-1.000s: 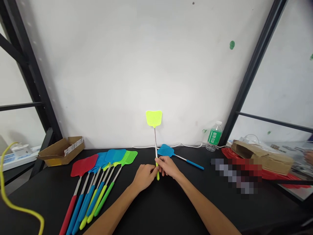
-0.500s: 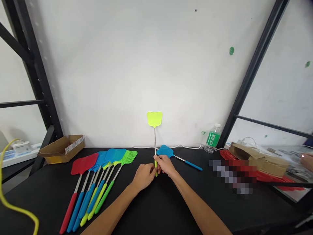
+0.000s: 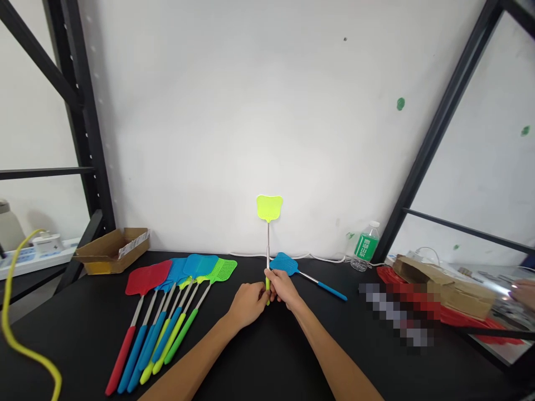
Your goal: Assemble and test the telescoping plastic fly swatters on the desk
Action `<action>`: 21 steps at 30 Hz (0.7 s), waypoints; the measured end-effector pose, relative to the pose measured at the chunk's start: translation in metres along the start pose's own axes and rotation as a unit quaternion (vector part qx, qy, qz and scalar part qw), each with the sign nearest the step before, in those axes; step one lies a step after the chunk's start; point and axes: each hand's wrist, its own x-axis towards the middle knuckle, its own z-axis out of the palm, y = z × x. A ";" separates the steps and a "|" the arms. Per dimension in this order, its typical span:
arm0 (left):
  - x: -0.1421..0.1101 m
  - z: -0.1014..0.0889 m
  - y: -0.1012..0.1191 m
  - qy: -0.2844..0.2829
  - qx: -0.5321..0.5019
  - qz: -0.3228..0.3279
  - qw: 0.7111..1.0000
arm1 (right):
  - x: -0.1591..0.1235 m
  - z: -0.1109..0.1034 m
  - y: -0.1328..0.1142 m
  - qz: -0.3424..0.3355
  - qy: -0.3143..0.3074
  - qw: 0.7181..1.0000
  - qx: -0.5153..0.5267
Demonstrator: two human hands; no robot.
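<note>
Both of my hands meet at the grip of a lime-green fly swatter (image 3: 269, 208), which stands nearly upright on its steel shaft. My left hand (image 3: 249, 304) and my right hand (image 3: 285, 290) close around the handle from either side, hiding most of it. Just beyond my right hand, a blue fly swatter (image 3: 285, 264) lies flat on the black table (image 3: 267, 345), its handle pointing right. To my left lies a fanned row of swatters, including a red one (image 3: 146, 277) and a green one (image 3: 221, 270).
A cardboard tray (image 3: 112, 252) sits at the back left, and a water bottle (image 3: 365, 246) stands at the back right. Further right are a red cloth (image 3: 388, 274) and a brown package (image 3: 447, 289). A co-worker's hand (image 3: 524, 293) shows at the right edge. A yellow cable (image 3: 25, 328) runs at the left.
The whole view has drifted slightly, with the scene shifting right and tilting. The lime-green swatter now stands straighter, and both hands stay on its handle.
</note>
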 end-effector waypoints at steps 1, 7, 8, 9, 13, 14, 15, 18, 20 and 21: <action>0.000 0.000 0.000 0.000 -0.003 0.001 1.000 | 0.000 0.001 0.001 -0.003 0.001 1.000 0.000; 0.000 -0.001 -0.002 -0.002 -0.008 0.015 1.000 | -0.002 0.002 0.006 -0.057 0.011 0.998 -0.021; 0.000 -0.001 -0.002 -0.004 -0.010 0.017 1.000 | -0.003 0.002 0.007 -0.071 0.010 0.997 -0.019; 0.000 -0.001 -0.002 -0.003 -0.010 0.018 1.000 | -0.003 0.002 0.008 -0.084 0.011 0.996 -0.017; 0.001 -0.002 -0.002 0.001 -0.011 0.014 1.000 | -0.006 0.002 0.011 -0.129 0.024 0.991 -0.006; 0.001 -0.002 -0.002 0.001 -0.012 0.012 1.000 | -0.007 0.002 0.011 -0.137 0.028 0.990 -0.006; 0.002 -0.002 -0.002 -0.001 -0.014 0.010 1.000 | -0.009 0.002 0.011 -0.144 0.033 0.989 -0.009; 0.002 -0.002 -0.002 -0.001 -0.028 0.003 1.000 | -0.014 0.003 0.008 -0.169 0.047 0.984 -0.021; 0.002 -0.002 -0.003 0.007 -0.040 0.002 0.999 | -0.017 0.003 0.004 -0.183 0.051 0.982 -0.017; 0.002 -0.002 -0.003 0.013 -0.043 0.001 0.999 | -0.019 0.004 0.002 -0.190 0.051 0.980 -0.010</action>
